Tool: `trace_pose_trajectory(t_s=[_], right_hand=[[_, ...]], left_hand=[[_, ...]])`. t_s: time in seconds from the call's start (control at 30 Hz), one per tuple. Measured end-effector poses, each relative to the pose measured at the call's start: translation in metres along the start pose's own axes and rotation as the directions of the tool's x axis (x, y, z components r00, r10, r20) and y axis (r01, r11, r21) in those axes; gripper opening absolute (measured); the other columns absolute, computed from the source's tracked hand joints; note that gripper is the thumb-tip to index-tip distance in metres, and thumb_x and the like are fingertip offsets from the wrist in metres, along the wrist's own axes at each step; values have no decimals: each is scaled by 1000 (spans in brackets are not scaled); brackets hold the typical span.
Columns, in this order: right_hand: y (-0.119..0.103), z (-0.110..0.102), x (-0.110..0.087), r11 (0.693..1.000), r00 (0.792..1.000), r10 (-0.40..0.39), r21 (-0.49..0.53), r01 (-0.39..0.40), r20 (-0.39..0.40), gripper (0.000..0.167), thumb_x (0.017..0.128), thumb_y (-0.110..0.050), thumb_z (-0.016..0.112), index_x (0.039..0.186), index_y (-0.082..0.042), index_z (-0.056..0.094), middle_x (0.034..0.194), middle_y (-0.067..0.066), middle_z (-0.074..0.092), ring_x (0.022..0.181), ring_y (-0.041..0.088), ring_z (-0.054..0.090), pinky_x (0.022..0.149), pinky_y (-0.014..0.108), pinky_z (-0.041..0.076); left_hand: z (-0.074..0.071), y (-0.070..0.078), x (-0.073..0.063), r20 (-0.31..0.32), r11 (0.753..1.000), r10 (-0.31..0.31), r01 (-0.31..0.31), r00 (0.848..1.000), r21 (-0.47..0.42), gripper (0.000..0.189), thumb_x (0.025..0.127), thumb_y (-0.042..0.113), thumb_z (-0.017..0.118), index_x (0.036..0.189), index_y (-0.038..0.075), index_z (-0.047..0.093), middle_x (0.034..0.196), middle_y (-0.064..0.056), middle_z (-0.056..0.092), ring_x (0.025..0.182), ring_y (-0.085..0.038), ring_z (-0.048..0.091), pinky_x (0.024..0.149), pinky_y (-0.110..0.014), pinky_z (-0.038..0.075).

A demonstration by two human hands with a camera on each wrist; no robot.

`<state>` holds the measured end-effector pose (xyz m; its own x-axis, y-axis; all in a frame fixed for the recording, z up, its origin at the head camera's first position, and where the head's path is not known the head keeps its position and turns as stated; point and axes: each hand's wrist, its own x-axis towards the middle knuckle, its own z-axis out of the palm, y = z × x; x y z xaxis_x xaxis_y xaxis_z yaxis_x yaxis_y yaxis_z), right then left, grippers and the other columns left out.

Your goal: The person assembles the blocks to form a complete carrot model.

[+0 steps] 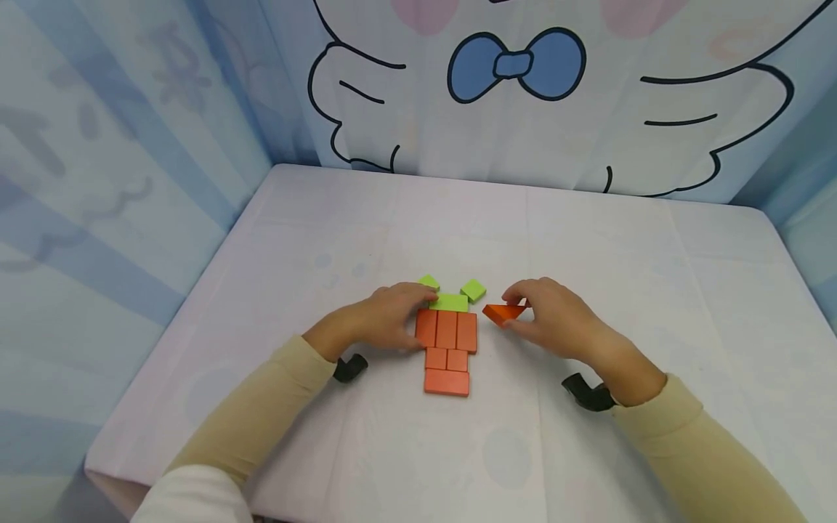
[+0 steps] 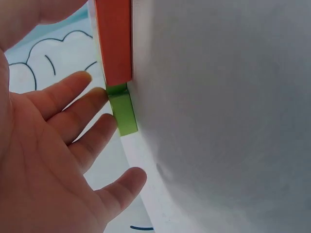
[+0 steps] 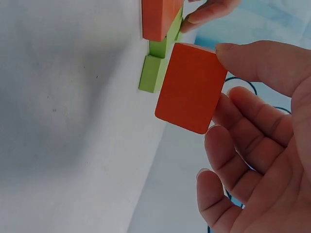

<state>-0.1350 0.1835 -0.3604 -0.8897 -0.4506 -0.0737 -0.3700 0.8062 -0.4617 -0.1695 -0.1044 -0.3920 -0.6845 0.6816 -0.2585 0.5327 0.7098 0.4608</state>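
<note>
Red-orange blocks [image 1: 446,329] lie flat together in a stepped column, with a green rectangular block [image 1: 448,302] along its top edge. Two small green blocks, a left one [image 1: 428,281] and a right one [image 1: 474,290], sit at its upper corners. My left hand [image 1: 387,317] rests along the left side of this layout, fingers extended near the green blocks and thumb by the lower left of the top red row. To the right, my right hand [image 1: 561,318] pinches an orange triangular block [image 1: 502,313] between thumb and fingers. The right wrist view shows its rectangular face [image 3: 191,90].
A pale cloth covers the table [image 1: 314,240]. Behind it hangs a printed curtain with a blue bow [image 1: 514,65], and more blue-striped curtain [image 1: 131,181] hangs at the left. Black wrist mounts [image 1: 588,393] sit under both wrists.
</note>
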Motion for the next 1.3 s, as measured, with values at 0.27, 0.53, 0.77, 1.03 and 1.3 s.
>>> trace_pose_trajectory(t_s=[0.27, 0.53, 0.77, 1.03, 1.3], right_hand=[[-11, 5, -4, 998, 999, -53, -16, 53, -1, 31, 88, -14, 75, 115, -1, 67, 105, 6, 67, 100, 30, 58, 83, 44, 51], [-19, 7, -9, 995, 995, -96, -26, 96, -7, 28, 87, -13, 77, 112, -4, 68, 101, 3, 66, 97, 26, 58, 81, 42, 51], [-30, 14, -17, 985, 985, -170, -10, 170, -2, 27, 85, -14, 79, 110, -5, 70, 99, 1, 66, 96, 24, 58, 80, 40, 51], [-49, 34, -28, 954, 953, -299, 16, 299, 42, 25, 84, -17, 82, 104, -9, 70, 96, -6, 64, 93, 19, 57, 81, 36, 49], [-64, 54, -36, 922, 918, -388, 28, 387, 76, 25, 83, -21, 83, 101, -11, 69, 94, -8, 62, 87, 10, 52, 81, 33, 47]], left_hand=[[-2, -5, 1, 47, 999, -8, 10, 999, -44, 72, 85, 6, 64, 152, 5, 39, 158, -9, 34, 147, -26, 26, 116, -45, 25], [0, -6, 4, -5, 1000, -8, 8, 1000, -18, 64, 88, 0, 60, 149, 3, 42, 155, -11, 39, 144, -28, 32, 116, -43, 27], [0, -5, 6, -41, 1000, -2, 2, 999, 11, 56, 92, -1, 58, 146, 1, 46, 152, -11, 43, 141, -28, 37, 114, -42, 29], [0, -4, 7, -78, 999, 3, 1, 997, 43, 47, 96, 0, 56, 142, 2, 51, 146, -11, 51, 136, -28, 44, 111, -43, 34], [1, -5, 6, -70, 999, 6, -4, 997, 36, 50, 93, -2, 57, 143, 3, 51, 146, -11, 50, 136, -28, 43, 111, -44, 34]])
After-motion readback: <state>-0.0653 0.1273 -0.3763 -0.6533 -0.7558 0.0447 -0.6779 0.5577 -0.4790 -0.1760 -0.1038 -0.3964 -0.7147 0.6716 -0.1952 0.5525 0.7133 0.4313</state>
